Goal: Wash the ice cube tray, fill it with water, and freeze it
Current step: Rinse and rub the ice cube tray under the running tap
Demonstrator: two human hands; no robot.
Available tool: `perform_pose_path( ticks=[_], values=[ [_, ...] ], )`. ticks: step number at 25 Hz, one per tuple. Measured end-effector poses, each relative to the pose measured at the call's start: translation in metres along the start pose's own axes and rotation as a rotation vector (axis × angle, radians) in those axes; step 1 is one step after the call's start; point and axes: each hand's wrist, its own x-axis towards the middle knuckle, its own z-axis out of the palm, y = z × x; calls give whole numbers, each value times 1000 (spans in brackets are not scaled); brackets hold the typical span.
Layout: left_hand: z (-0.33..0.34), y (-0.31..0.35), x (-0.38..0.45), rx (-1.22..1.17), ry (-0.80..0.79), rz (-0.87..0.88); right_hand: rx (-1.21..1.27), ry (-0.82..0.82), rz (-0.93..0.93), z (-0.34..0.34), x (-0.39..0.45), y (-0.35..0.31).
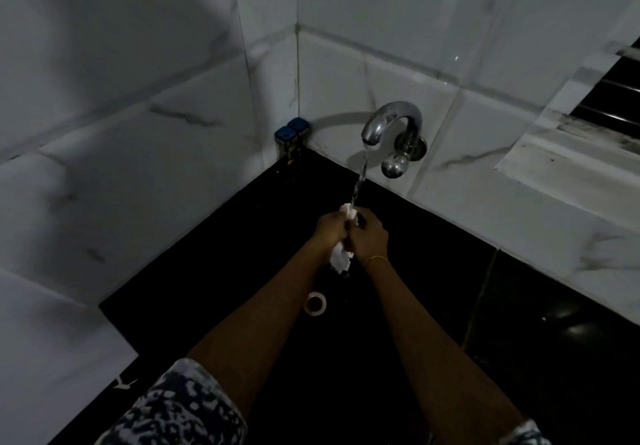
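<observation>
Nearest the camera, two patterned sleeves frame the bare forearms, which reach forward over a black sink. Below the left forearm, nearer than the hands, lies a pale drain ring on the sink floor.

The left hand and the right hand meet side by side, both closed around a white ice cube tray. The tray stands roughly on end between the palms: one white edge shows above the fingers, the larger part hangs below the wrists. The right wrist carries a thin bangle. How many compartments the tray has cannot be read in this dim light.

Directly above the hands, a stream of water falls from the tap and strikes the upper edge of the tray. The tap is mounted on the tiled wall beyond the hands. To the left of the tap, in the corner, stand two small blue-capped containers. To the far right, a window ledge is visible.

Status assessment: the washing step appears to be in progress, with the tray held under running water. No soap or sponge is visible. Remaining steps, as judged from this position: finish rinsing, level the tray to fill the compartments, and carry it to a freezer, which is not in view.
</observation>
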Motion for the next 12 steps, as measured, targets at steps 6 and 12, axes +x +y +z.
perform_pose_path(
  ticks=[6, 12],
  values=[
    [-7, -5, 11, 185, 193, 176, -141, 132, -225, -1, -6, 5],
    [-20, 5, 18, 18, 277, 85, -544, 181, -488, -3, -13, 17]
  ],
)
